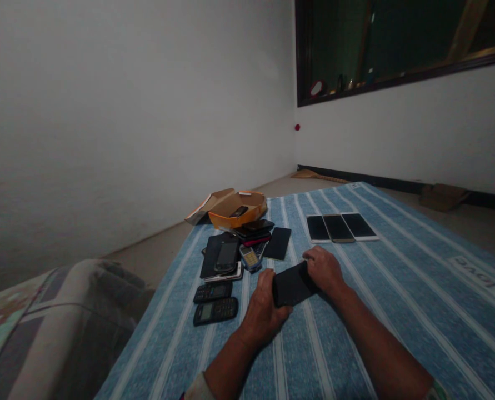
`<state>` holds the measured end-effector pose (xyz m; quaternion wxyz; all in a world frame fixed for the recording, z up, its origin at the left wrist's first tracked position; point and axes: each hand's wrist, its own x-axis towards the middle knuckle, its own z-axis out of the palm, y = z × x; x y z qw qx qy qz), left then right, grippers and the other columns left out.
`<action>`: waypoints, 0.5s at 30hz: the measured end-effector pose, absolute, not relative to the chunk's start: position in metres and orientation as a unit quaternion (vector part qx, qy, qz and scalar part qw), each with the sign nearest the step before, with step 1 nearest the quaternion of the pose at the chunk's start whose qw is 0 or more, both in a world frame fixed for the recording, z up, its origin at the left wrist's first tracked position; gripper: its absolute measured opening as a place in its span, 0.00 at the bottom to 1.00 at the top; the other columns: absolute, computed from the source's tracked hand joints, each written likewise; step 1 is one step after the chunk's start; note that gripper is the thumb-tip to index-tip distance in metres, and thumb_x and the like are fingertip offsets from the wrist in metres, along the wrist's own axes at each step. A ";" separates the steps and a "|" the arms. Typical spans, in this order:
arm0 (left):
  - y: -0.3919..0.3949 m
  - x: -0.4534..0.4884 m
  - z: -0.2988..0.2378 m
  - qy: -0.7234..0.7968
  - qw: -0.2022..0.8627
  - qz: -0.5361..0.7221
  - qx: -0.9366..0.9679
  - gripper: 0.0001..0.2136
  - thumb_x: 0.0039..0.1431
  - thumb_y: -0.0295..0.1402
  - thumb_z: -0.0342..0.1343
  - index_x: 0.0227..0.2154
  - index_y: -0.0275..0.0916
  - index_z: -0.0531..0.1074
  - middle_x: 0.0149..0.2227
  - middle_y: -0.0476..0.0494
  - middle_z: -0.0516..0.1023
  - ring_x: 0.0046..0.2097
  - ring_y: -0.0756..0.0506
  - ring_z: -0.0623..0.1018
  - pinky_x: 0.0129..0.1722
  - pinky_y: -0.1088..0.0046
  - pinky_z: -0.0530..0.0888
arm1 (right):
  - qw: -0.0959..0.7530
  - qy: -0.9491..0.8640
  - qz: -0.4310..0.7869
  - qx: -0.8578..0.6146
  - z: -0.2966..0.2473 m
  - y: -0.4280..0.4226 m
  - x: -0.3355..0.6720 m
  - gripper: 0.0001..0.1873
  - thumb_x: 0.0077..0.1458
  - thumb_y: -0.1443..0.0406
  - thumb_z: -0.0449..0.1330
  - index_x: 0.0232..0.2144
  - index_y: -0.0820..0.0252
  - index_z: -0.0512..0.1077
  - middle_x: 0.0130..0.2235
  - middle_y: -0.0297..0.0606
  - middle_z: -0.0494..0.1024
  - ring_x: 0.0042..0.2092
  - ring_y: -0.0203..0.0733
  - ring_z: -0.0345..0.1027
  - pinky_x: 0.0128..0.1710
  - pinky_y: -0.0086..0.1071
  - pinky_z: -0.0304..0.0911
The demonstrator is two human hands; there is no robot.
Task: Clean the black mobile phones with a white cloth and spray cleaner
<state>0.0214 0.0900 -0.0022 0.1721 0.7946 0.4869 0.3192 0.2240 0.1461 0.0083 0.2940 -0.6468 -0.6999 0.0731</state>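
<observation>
A black smartphone (294, 284) lies sideways between my two hands, a little tilted, its dark face toward me. My left hand (264, 305) is closed round its left end, thumb along the near edge. On its right end my right hand (324, 269) grips the far corner. Left of my left hand rest two black keypad phones (216, 311), one behind the other. Beyond them is a loose pile of phones, with a dark touchscreen phone (227, 254) and a small keypad phone (249, 257). A flat black phone (278, 243) lies beside the pile.
Three smartphones (339, 228) lie side by side at the back right of the blue striped cloth (397, 311). An open orange box (230, 219) with a phone inside stands at the back left. A draped bed or seat (76, 333) is at the left, below a white wall (139, 100).
</observation>
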 end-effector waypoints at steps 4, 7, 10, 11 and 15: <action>0.087 0.025 0.009 0.497 0.188 0.313 0.787 0.29 0.43 0.26 0.58 0.51 0.39 0.58 0.48 0.39 0.68 0.50 0.39 0.73 0.50 0.57 0.72 | 0.333 -0.672 0.098 -0.654 0.007 0.149 0.226 0.19 0.53 0.75 0.50 0.34 0.60 0.80 0.41 0.40 0.80 0.42 0.40 0.72 0.45 0.28 0.60; 0.087 0.026 0.012 0.508 0.185 0.313 0.781 0.25 0.43 0.26 0.58 0.47 0.40 0.60 0.44 0.44 0.68 0.45 0.41 0.73 0.46 0.60 0.73 | 0.364 -0.654 0.110 -0.654 0.004 0.151 0.228 0.19 0.52 0.75 0.50 0.34 0.59 0.81 0.40 0.39 0.81 0.42 0.40 0.73 0.45 0.29 0.62; 0.088 0.025 0.012 0.509 0.185 0.312 0.781 0.24 0.42 0.26 0.59 0.45 0.41 0.61 0.43 0.45 0.68 0.44 0.41 0.73 0.45 0.60 0.73 | 0.387 -0.638 0.112 -0.656 0.002 0.152 0.229 0.19 0.52 0.74 0.50 0.33 0.57 0.81 0.39 0.37 0.81 0.42 0.40 0.73 0.46 0.30 0.62; 0.088 0.025 0.012 0.510 0.186 0.312 0.780 0.25 0.42 0.26 0.60 0.46 0.41 0.61 0.43 0.45 0.68 0.44 0.41 0.73 0.45 0.60 0.73 | 0.390 -0.633 0.113 -0.659 0.002 0.153 0.230 0.20 0.51 0.74 0.50 0.33 0.56 0.81 0.38 0.37 0.82 0.42 0.40 0.73 0.46 0.30 0.62; 0.088 0.024 0.012 0.515 0.190 0.310 0.776 0.26 0.41 0.26 0.60 0.47 0.40 0.62 0.44 0.44 0.69 0.45 0.41 0.74 0.46 0.60 0.73 | 0.382 -0.615 0.126 -0.678 0.002 0.153 0.231 0.20 0.50 0.73 0.51 0.34 0.56 0.81 0.40 0.38 0.82 0.43 0.43 0.74 0.46 0.31 0.63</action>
